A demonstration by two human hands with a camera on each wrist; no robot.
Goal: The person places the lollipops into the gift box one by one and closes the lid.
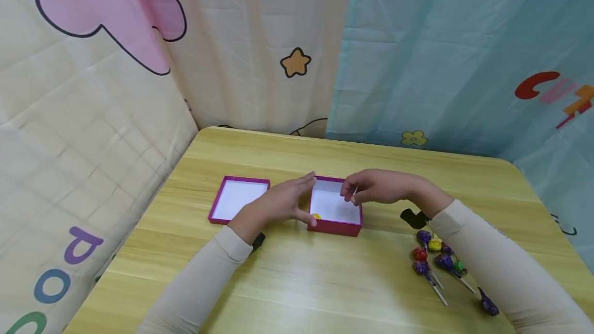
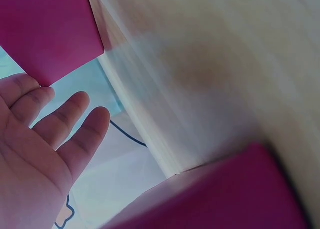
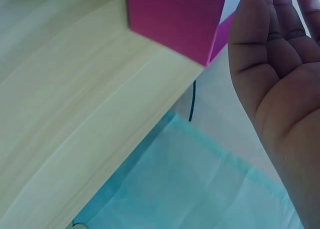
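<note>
A magenta box point(image 1: 335, 227) with a white inside stands on the table, its top uncovered. A yellow-wrapped lollipop point(image 1: 316, 216) shows in its front left corner. My left hand point(image 1: 289, 201) spans the box's left side, fingers extended towards the back corner and thumb by the front one. In the left wrist view, its fingertips point(image 2: 46, 91) touch the box's corner. Over the right part of the box is my right hand point(image 1: 378, 186), fingers loosely bent. A thin white sliver shows between thumb and fingers; whether it is a stick or the box's inside is unclear.
The magenta lid point(image 1: 240, 199), white side up, lies left of the box. Several wrapped lollipops point(image 1: 421, 268) lie near my right forearm, with one purple lollipop point(image 1: 489, 303) apart. Printed curtains point(image 1: 417, 50) hang behind the wooden table point(image 1: 287, 282).
</note>
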